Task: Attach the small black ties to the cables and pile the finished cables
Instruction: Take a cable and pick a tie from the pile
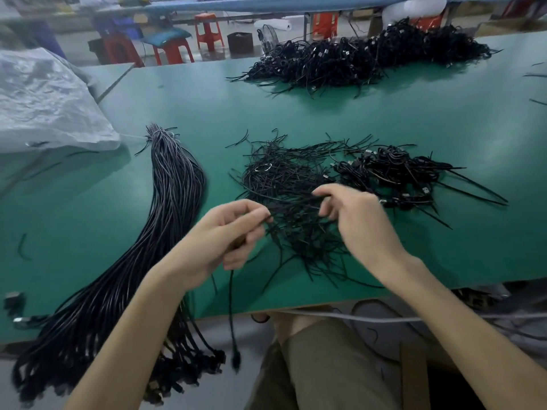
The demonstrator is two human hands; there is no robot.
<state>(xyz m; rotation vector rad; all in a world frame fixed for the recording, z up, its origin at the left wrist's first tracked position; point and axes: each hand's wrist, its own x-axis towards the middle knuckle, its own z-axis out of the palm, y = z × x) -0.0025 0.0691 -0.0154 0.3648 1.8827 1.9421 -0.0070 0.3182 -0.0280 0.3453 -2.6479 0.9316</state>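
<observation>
Looking down, head view: a green table (192, 99) with both bare forearms reaching over its near edge.
Left hand (233, 232): fingers curled, gripping a single cable (231, 306); thumb and forefinger also pinch one end of a thin black tie (296, 202).
Right hand (352, 220): thumb and forefinger pinch the other end of that tie, the remaining fingers loosely curled.
Held cable: hangs from under the left hand, over the table edge, with its plug dangling below.
Loose ties (284, 179): a tangled heap on the table, directly beneath and beyond both hands.
Finished cables (393, 170): a small pile just right of the loose ties, touching them.
Far pile (370, 57): a much larger black heap of cables at the table's far edge.
Cable bundle (174, 196): long and bound at its far end, lying left of the hands, its plug ends spilling off the near edge.
Plastic bag (44, 99): pale and crumpled, at far left.
Red stools (208, 31): on the floor beyond the table.
</observation>
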